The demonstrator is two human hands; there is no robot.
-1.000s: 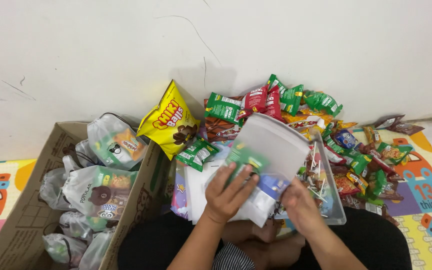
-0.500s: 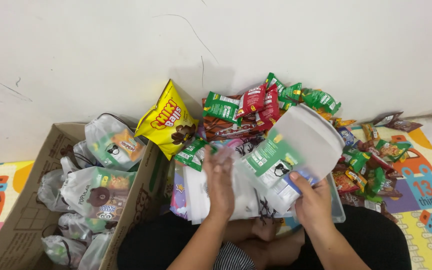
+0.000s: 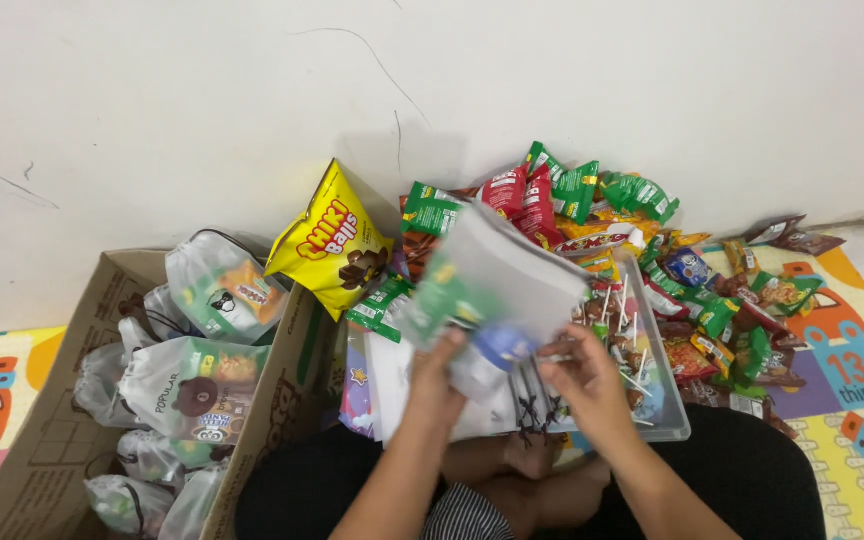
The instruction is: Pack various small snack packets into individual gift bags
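Sitting cross-legged on a colourful play mat (image 3: 852,370) against a white wall (image 3: 202,110), the person works over the lap with both hands raised.

Left hand (image 3: 437,385): fingers curled round the lower edge of a translucent white drawstring pouch (image 3: 497,285), thumb side toward the pouch's middle. Closed on the pouch.

Right hand (image 3: 587,380): fingers bent, pinching the pouch's lower right corner. Also closed on the pouch.

The pouch is held up between the two hands, tilted, its top toward the wall. It is motion-blurred. Through the fabric a green packet (image 3: 447,300) shows at the left and a blue item (image 3: 502,345) lower down near the hands; what the blue item is cannot be told.

Beneath the pouch and the right hand: a clear plastic tray (image 3: 667,415) on the floor, holding lollipops (image 3: 622,350) with white sticks. A stack of flat white pouches (image 3: 387,385) lies just left of the tray, under the left hand.

Behind the tray: a heap of small snack packets (image 3: 592,200), green, red and orange, spilling to the right across the mat. A large yellow snack bag (image 3: 332,245) stands tilted against the wall, just left of the heap.

Left of the person: an open cardboard box (image 3: 62,400), touching the left knee area. Inside it, filled drawstring pouches (image 3: 192,375) with a bear print, packed close together, snacks visible through the fabric.
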